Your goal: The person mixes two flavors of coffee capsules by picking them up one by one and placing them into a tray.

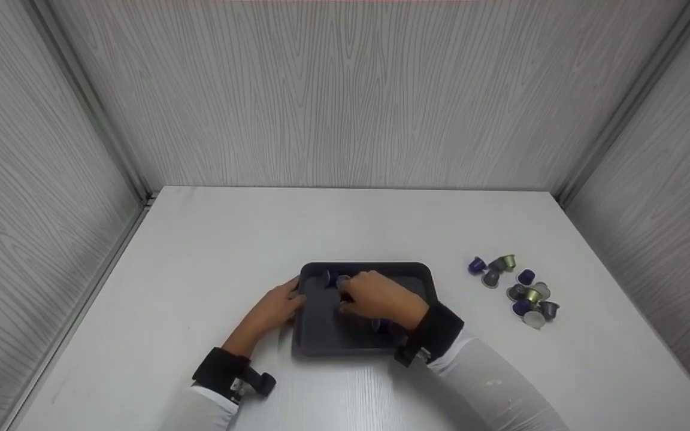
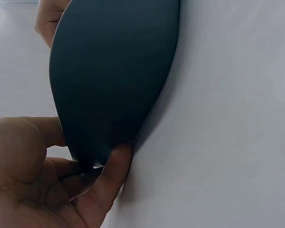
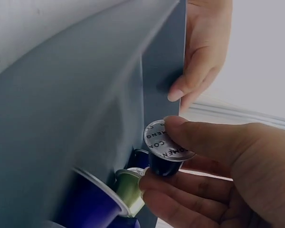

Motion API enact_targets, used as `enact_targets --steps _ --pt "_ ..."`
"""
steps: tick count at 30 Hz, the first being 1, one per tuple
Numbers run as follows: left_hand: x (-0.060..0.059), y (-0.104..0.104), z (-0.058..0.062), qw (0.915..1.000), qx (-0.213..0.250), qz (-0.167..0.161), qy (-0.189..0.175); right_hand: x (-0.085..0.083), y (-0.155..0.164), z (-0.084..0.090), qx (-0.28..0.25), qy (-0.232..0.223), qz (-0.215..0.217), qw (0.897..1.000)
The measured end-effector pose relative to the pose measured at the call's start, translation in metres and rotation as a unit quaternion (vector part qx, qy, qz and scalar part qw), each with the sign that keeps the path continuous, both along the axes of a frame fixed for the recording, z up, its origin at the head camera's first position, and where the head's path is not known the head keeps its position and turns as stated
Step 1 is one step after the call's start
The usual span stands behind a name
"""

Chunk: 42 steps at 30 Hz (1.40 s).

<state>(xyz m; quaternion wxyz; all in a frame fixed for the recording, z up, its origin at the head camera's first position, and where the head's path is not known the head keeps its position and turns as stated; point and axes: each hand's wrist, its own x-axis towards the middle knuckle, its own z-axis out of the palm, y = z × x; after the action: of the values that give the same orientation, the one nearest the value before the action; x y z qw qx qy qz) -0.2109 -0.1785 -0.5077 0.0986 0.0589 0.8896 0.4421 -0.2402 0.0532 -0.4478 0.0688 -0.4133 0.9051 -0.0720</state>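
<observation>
A dark grey tray [image 1: 321, 338] lies on the white table. My left hand [image 1: 276, 306] grips its left side, with the thumb on the wall in the left wrist view. Over the tray, my right hand [image 1: 381, 297] pinches a dark blue coffee capsule [image 3: 165, 164] between thumb and fingers, its printed silver lid facing up toward the thumb. Beside those fingers in the right wrist view are a green capsule [image 3: 128, 189] and a large-looking purple-blue capsule [image 3: 92, 202]. The head view also has a blue capsule [image 1: 380, 325] near the right wrist, partly covered by it.
Right of the tray, loose capsules lie in two groups: a purple capsule [image 1: 477, 266] is in the farther group, and a capsule with its pale lid up [image 1: 533, 319] in the nearer one. Wood-grain panels [image 1: 345, 96] enclose the table at the back and sides.
</observation>
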Motion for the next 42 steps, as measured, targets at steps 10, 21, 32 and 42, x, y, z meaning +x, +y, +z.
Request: enact_targets --steps 10,21,32,42 --pt "0.0 0.0 -0.001 0.9999 -0.011 0.005 -0.011 0.002 0.004 0.0 0.022 -0.012 -0.006 1.0" --pt "0.0 0.001 -0.002 0.9998 -0.016 0.0 -0.008 0.004 0.019 0.003 -0.028 0.015 0.018 0.999" --pt "0.0 0.001 0.0 0.9999 -0.012 0.003 -0.004 0.006 0.048 0.003 -0.073 0.091 0.026 0.993" --pt "0.0 0.0 -0.001 1.0 -0.006 0.002 -0.002 0.0 0.08 -0.008 -0.12 0.187 0.051 0.974"
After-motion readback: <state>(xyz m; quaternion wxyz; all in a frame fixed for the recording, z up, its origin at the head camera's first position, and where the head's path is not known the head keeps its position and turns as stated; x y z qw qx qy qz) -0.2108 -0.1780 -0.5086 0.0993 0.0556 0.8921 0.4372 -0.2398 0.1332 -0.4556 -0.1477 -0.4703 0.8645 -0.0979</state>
